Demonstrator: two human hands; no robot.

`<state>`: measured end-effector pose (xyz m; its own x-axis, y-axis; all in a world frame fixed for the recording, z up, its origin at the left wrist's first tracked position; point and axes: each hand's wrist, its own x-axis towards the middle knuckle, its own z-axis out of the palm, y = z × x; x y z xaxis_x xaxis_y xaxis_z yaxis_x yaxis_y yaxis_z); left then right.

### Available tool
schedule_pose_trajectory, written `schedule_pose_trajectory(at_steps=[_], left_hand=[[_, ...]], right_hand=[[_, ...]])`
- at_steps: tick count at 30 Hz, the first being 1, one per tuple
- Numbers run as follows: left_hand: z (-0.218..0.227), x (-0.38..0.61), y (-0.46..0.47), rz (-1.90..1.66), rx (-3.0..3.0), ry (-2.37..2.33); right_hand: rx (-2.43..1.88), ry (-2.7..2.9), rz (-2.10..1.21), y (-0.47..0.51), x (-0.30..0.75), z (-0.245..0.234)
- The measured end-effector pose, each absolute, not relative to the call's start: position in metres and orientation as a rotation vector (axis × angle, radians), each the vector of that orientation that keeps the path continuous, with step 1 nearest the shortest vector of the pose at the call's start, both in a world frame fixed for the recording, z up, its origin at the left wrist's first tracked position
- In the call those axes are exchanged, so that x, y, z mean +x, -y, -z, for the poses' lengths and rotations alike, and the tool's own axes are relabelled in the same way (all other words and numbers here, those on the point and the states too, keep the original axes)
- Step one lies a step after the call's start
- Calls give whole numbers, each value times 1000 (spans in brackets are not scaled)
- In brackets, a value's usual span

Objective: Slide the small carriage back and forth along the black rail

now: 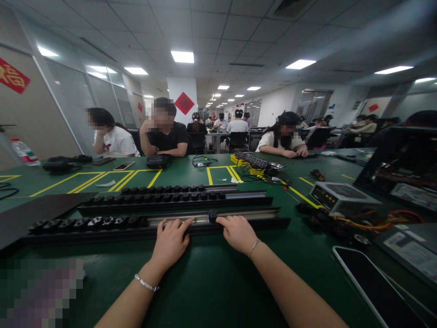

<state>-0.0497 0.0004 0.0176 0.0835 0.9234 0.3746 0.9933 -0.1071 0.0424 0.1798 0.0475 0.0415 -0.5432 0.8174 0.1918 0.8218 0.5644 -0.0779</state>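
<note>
Three long black rails lie across the green table. Both hands rest on the nearest rail. My left hand lies on its front edge with fingers stretched out flat. My right hand sits just to the right, fingers curled, fingertips touching a small black slider in the rail's metal channel. A row of several black sliders fills the rail's left part. The middle rail and far rail also carry rows of sliders.
A grey power supply with coloured wires sits right, a phone near right, a black panel left. Yellow power strips and cables lie beyond. Several people sit along the far side of the table.
</note>
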Motion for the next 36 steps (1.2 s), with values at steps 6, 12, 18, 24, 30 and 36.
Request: schedule_pose_trajectory(at_steps=[6,12,18,24,30,36], left_hand=[[-16,-51,-1,462,-2138,1921],[-17,-50,0,458,-2138,1934],[-19,-49,0,443,-2132,1941],[-17,-50,-1,460,-2130,1936],[-18,-50,-1,462,-2142,1926],[-18,-50,0,454,-2129,1942]], right_hand=[[-1324,2607,19,-53,186,-40],[-1345,2618,22,-53,189,-42],[-1342,2609,12,-54,194,-45],[-1344,2596,10,-55,198,-44],[-1338,2566,55,-55,198,-42],[-1318,2538,57,-57,203,-40]])
